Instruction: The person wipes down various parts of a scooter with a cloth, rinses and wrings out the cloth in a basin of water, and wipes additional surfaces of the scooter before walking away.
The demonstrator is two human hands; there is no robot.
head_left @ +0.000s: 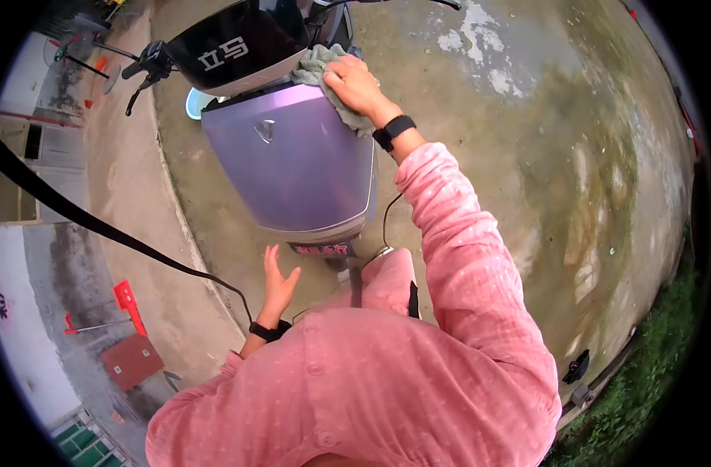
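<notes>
My right hand presses one cloth to one purple scooter panel, fingers together; my left hand hovers, fingers apart.

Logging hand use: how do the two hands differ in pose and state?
The right hand holds a cloth at the purple panel's upper corner; the left hand is empty, fingers spread. The right hand is farther out than the left hand. Both have black wristbands.

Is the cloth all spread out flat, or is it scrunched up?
It's scrunched up: the cloth bunches in folds under the right hand, at the purple panel's top corner.
</notes>
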